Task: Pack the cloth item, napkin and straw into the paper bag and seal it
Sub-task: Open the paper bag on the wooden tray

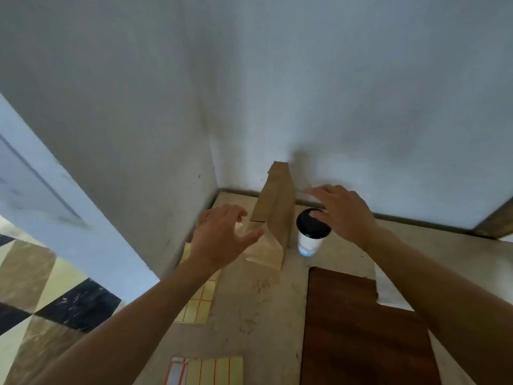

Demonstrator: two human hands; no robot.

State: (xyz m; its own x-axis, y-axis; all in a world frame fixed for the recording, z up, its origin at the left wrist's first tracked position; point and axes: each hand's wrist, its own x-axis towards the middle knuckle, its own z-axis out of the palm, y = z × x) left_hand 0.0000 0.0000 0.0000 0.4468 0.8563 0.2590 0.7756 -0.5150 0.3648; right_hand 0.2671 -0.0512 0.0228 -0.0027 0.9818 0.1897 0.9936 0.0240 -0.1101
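A brown paper bag (274, 215) stands upright on the beige tabletop near the back corner, its top edges pressed together into a narrow ridge. My left hand (222, 236) hovers just left of the bag with fingers spread, holding nothing. My right hand (342, 211) is open to the right of the bag, fingers spread above a white paper cup with a black lid (312, 232). No cloth item, napkin or straw is in sight.
Sheets of yellow stickers with orange borders lie under my left arm (198, 304) and at the near edge (205, 370). A dark wooden board (358, 329) covers the near right of the table. White walls enclose the back and left; patterned floor shows at left.
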